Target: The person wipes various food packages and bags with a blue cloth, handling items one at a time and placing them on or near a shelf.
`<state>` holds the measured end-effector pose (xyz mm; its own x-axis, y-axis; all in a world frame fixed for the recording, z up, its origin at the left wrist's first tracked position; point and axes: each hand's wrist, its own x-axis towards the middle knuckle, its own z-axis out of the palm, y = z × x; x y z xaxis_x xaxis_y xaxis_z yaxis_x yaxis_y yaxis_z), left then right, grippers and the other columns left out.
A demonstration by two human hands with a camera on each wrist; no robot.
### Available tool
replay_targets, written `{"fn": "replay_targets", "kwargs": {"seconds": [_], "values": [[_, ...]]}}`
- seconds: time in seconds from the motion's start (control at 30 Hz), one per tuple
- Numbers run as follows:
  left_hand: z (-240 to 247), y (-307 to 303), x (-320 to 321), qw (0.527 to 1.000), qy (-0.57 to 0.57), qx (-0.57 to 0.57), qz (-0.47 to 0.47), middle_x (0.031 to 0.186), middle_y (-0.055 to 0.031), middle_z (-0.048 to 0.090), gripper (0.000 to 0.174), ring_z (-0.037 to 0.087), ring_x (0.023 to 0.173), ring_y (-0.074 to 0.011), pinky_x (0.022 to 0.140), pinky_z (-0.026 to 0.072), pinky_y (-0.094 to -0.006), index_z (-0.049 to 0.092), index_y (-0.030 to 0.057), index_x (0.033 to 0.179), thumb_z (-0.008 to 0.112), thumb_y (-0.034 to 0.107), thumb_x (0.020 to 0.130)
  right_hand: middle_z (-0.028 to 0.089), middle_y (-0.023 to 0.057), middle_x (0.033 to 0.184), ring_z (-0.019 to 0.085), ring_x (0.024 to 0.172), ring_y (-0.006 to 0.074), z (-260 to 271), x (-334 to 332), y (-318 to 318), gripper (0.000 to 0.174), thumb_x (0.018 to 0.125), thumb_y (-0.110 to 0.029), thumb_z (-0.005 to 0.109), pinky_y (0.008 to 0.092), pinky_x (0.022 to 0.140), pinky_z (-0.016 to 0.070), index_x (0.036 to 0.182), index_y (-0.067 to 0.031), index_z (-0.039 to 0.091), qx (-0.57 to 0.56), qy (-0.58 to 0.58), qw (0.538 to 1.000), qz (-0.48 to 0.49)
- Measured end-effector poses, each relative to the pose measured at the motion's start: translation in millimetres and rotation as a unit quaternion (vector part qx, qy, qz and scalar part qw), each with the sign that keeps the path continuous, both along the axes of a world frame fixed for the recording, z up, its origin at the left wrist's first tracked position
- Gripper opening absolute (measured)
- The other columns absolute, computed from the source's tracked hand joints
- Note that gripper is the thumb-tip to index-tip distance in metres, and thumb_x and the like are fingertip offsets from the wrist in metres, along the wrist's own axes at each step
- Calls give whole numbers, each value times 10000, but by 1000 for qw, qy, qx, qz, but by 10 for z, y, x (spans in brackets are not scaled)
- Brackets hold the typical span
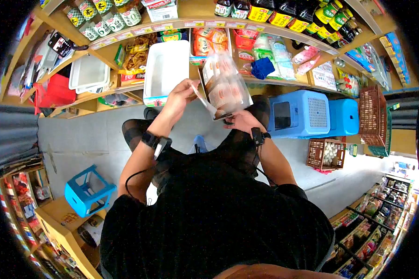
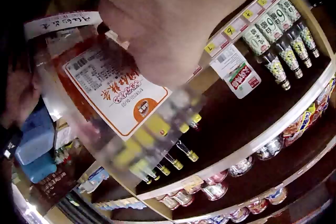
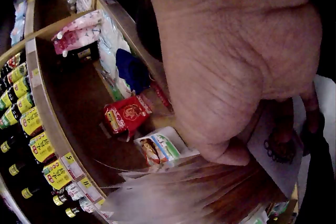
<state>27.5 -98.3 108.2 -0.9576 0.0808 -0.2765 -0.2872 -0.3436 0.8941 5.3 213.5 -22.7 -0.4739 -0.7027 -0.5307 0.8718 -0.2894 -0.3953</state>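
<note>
An open-topped box of clear-wrapped packets [image 1: 226,88] is tilted over the person's lap in the head view. The left hand [image 1: 180,96] pinches a thin flap or packet at the box's left side. Under the box's lower right edge, the right hand [image 1: 245,122] grips it. The left wrist view has a clear packet with a white and orange label [image 2: 118,85] beside the left hand [image 2: 157,29]. In the right wrist view the right hand [image 3: 236,66] holds the box's end panel [image 3: 275,150], with blurred clear wrapping [image 3: 173,195] beside it.
A white tub [image 1: 166,72] stands on the lower shelf, left of the box. Sauce bottles [image 1: 281,16] line the shelf above. Blue stools [image 1: 298,114] and a brown crate [image 1: 326,153] are at the right; another blue stool [image 1: 88,190] is at the lower left.
</note>
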Motion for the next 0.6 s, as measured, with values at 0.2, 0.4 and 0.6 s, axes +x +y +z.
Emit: {"fn": "replay_targets", "kwargs": {"seconds": [0.2,0.4,0.6], "values": [[-212,357,-365,999,-21,-12,-26,1123,-15,647,211,604,1038,-162,916,479,-355,618,114,1209,503,169,1041,650,102,1145,628,1053,275,58,15,-29,338,891,-127,615,630,993,470,1221,-79,558,34,13,999,-15],[-759,536,-577,994,-6,-94,-59,1212,-43,630,254,548,1157,-182,1014,416,-338,604,67,1246,498,198,1056,636,91,1093,624,1011,290,-144,-12,21,275,879,-103,631,647,974,473,1147,-80,575,5,-6,1000,-18],[-798,855,-406,996,50,-75,25,1477,-122,394,520,403,1346,-229,1127,340,-364,324,19,1493,435,325,1088,625,96,1094,615,999,278,63,11,17,305,897,-91,598,621,964,491,1199,-82,560,8,13,1000,-13]]}}
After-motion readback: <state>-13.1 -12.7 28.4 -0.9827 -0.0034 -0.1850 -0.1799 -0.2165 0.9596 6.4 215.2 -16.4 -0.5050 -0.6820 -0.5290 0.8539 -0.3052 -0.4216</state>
